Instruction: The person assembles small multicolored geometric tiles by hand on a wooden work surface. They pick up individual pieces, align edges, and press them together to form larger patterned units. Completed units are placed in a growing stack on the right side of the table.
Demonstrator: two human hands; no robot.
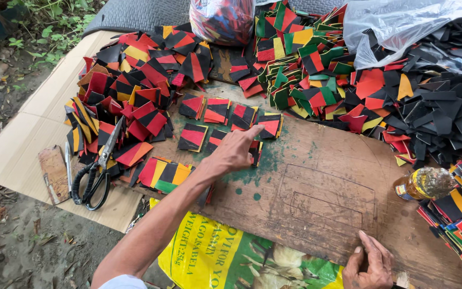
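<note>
My left hand (233, 152) reaches over a brown wooden board (316, 187), index finger stretched out and touching a small red-and-black square piece (269, 125). Similar squares (216, 111) lie in two short rows on the board around that hand. My right hand (369, 265) rests flat on the board's near edge, holding nothing. Heaps of red, black, yellow and green pieces (135, 80) surround the board.
Black-handled scissors (100, 171) lie on cardboard (28, 139) at the left. A small bottle of amber liquid (421, 184) lies at the right. Clear plastic bags (402, 21) sit at the back, a yellow printed sack (209, 251) hangs under the board, and black pieces (439, 112) pile up at the right.
</note>
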